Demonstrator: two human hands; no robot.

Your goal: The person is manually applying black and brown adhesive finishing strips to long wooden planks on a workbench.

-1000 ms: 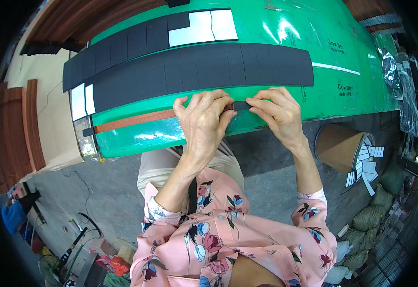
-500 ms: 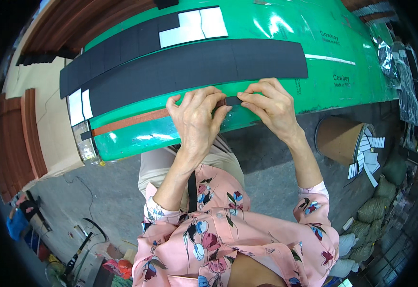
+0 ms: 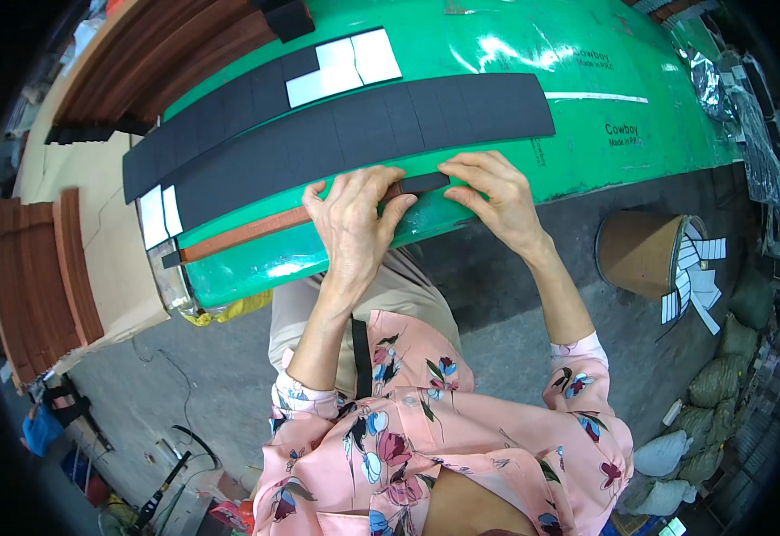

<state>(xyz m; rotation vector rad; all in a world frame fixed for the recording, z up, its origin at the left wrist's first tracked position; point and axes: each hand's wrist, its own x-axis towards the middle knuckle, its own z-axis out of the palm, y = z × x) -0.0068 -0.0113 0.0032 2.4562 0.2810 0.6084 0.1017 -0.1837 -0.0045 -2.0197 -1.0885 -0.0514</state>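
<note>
A long reddish-brown strip (image 3: 247, 235) with black ends lies along the near edge of the green-covered table (image 3: 586, 165). My left hand (image 3: 354, 219) is closed round it close to its right-hand black end piece (image 3: 425, 183), the fingers partly hiding the join. At the tip of that end piece, my right hand (image 3: 501, 201) pinches with thumb and forefinger. Just beyond my hands lies a wide black sheet (image 3: 363, 125), cut across into panels. A second black sheet (image 3: 202, 121) lies behind it, with white backing (image 3: 354, 67) showing where panels are gone.
Brown strips with black ends are stacked at the far left (image 3: 158, 62), and more brown strips (image 3: 33, 268) lie on the tan board (image 3: 122, 259). A brown drum (image 3: 635, 255) with white offcuts (image 3: 698, 281) stands on the floor at right. Sacks (image 3: 711, 384) line the lower right.
The view has shifted slightly. My right thumb and forefinger have opened a little and sit at the tip, so more of the black end piece shows between my hands.
</note>
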